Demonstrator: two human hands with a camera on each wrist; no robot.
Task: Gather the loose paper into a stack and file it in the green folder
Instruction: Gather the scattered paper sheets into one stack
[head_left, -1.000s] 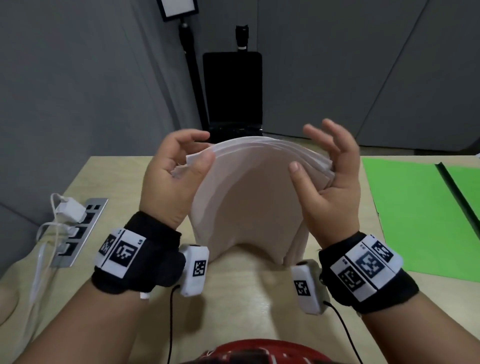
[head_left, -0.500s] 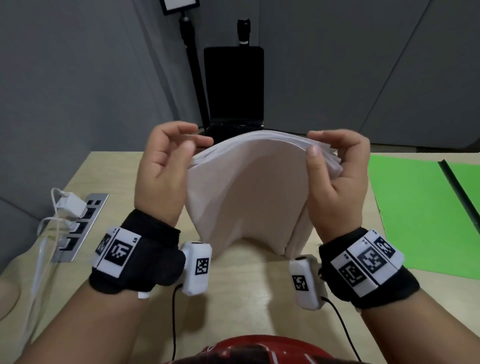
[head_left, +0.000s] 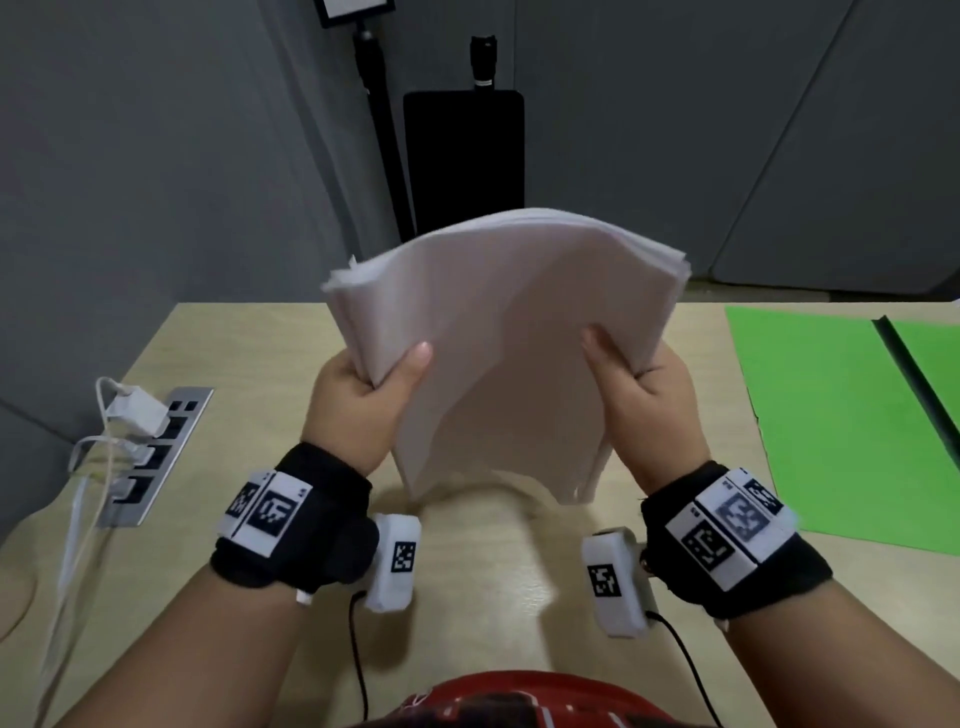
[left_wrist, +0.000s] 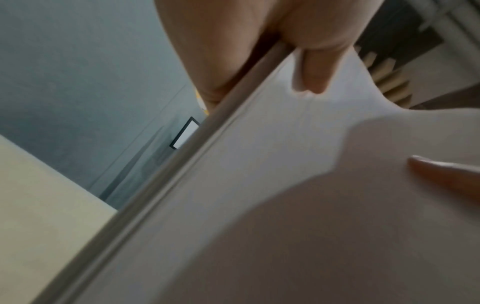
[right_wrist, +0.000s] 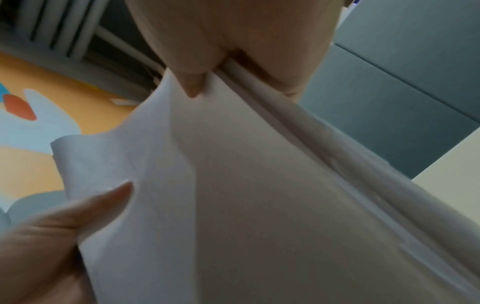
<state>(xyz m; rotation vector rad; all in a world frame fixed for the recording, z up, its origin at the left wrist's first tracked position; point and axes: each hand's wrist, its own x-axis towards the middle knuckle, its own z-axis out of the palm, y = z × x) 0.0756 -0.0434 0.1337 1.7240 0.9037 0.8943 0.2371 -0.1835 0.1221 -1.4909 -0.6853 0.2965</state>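
Upright, bowed paper stack, both hands gripping its sides.

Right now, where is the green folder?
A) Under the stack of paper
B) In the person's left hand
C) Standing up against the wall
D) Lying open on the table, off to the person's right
D: the green folder lies flat and open on the wooden table to the right, while the left hand and right hand both grip the stack of paper upright above the table, apart from the folder.
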